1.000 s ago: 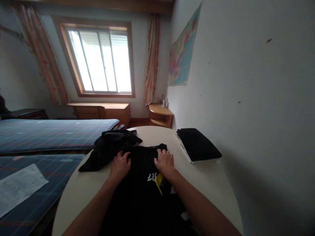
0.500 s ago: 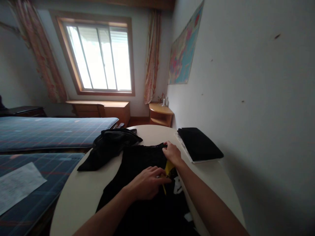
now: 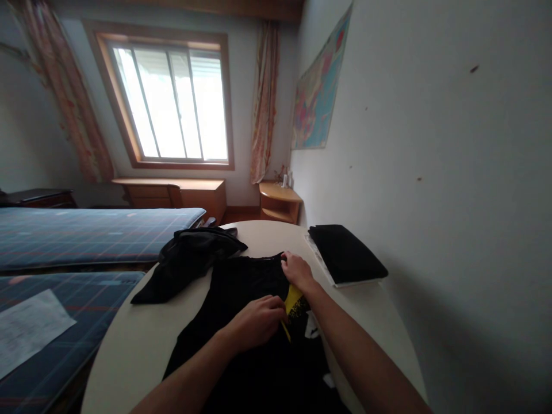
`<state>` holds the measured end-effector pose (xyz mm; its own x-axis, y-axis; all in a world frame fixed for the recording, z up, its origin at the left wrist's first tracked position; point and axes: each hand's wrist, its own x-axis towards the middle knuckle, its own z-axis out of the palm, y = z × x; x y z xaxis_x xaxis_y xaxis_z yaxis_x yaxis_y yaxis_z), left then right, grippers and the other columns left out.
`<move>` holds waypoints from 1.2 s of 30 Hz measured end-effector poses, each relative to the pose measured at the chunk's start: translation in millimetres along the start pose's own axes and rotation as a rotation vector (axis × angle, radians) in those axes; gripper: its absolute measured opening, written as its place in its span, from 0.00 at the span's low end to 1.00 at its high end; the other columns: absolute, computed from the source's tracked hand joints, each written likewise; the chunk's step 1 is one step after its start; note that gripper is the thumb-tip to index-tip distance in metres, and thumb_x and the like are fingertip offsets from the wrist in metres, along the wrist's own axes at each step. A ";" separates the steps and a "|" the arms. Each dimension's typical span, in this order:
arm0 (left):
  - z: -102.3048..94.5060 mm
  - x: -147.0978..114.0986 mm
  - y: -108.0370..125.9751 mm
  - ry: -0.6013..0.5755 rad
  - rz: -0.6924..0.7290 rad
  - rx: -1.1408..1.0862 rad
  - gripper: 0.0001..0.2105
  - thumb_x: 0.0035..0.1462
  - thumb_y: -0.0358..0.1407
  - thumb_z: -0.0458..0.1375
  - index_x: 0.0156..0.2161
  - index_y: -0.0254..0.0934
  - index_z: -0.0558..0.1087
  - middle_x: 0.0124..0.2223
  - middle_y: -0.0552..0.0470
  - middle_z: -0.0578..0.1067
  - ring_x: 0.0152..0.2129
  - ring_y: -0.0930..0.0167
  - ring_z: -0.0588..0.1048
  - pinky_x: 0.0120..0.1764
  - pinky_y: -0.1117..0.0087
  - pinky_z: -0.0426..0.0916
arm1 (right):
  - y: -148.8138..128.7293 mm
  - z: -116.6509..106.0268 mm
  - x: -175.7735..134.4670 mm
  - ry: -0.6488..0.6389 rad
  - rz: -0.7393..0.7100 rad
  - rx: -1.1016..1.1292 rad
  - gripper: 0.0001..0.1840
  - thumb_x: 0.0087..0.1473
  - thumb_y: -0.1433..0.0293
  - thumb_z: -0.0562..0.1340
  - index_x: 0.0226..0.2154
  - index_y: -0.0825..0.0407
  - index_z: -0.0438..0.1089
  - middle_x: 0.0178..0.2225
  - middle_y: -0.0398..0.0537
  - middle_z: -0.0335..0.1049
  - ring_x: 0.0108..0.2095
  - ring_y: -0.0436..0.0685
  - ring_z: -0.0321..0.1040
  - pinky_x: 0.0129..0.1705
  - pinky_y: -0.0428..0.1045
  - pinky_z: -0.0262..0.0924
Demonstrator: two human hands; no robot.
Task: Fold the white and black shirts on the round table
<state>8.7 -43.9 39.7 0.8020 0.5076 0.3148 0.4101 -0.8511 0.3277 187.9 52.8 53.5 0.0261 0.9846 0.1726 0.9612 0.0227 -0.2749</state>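
A black garment [image 3: 250,276] with a yellow and white print lies spread on a round cream table [image 3: 125,339]; its exact kind I cannot tell. At the far right corner of its top edge, my right hand [image 3: 298,271] is closed, pinching the cloth. My left hand [image 3: 261,319] lies over the middle of the garment, its fingers curled closed on the fabric beside the yellow patch [image 3: 293,296]. A thin yellow strip shows just below those fingertips. The left forearm covers part of the cloth.
Left of the garment lies a crumpled black cloth [image 3: 190,259]. A folded black cloth [image 3: 347,253] rests on something flat and white at the table's right, near the wall [image 3: 474,230]. Plaid mattresses [image 3: 95,236] stand to the left, one bearing a paper sheet [image 3: 32,328].
The fingers of my left hand have drawn in and closed on the cloth, and more of the yellow patch shows. My right hand keeps its hold on the corner. The view has shifted slightly.
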 end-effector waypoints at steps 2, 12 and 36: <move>-0.6 -0.7 0.5 0.006 -0.003 -0.024 0.17 0.53 0.21 0.49 0.41 0.41 0.75 0.44 0.52 0.74 0.40 0.71 0.72 0.47 0.73 0.67 | 2.3 6.3 1.0 -0.005 -0.007 -0.005 0.19 0.65 0.67 0.50 0.54 0.49 0.67 0.50 0.52 0.73 0.48 0.57 0.71 0.46 0.48 0.59; 3.8 -3.3 -3.1 -0.002 -0.001 -0.056 0.20 0.47 0.22 0.51 0.43 0.42 0.74 0.46 0.53 0.74 0.43 0.70 0.72 0.49 0.70 0.67 | 5.8 14.3 19.6 -0.070 -0.066 -0.088 0.20 0.63 0.75 0.48 0.49 0.49 0.71 0.52 0.55 0.67 0.44 0.56 0.72 0.46 0.48 0.60; -25.8 -12.2 -14.8 0.166 -0.323 0.018 0.12 0.64 0.36 0.51 0.40 0.39 0.78 0.42 0.50 0.79 0.40 0.67 0.75 0.46 0.69 0.67 | -25.1 44.0 -22.9 -0.100 0.111 -0.022 0.40 0.65 0.54 0.44 0.69 0.64 0.41 0.70 0.59 0.37 0.69 0.66 0.34 0.67 0.61 0.27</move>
<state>-18.4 -34.1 54.0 0.5491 0.7641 0.3385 0.6394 -0.6449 0.4186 151.1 37.3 14.8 0.1062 0.9932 0.0469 0.9598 -0.0901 -0.2659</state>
